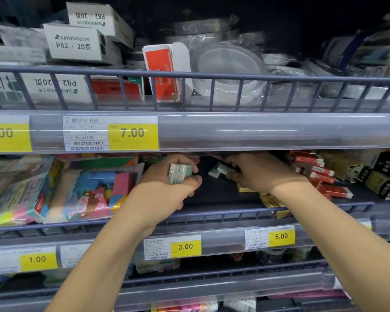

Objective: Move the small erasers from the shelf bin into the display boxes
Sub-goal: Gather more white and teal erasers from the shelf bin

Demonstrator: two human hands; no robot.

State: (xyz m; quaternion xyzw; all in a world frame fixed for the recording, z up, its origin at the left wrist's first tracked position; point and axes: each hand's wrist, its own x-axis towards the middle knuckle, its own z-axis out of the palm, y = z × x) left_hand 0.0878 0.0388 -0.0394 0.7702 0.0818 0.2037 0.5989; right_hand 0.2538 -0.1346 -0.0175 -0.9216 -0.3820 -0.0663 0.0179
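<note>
Left hand (167,188) grips a stack of erasers (180,173) pretty loosely, right hand (259,172) pinches more at the back, so that stack might spill.

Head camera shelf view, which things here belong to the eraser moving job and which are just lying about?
Part of the job:
- left hand, holding a bunch of small erasers
- right hand, reaching for loose erasers on the dark shelf floor

Just lying about:
- colourful sticky-note packs
- red boxes
- Sunwood boxes
- clear plates
- price tags
</note>
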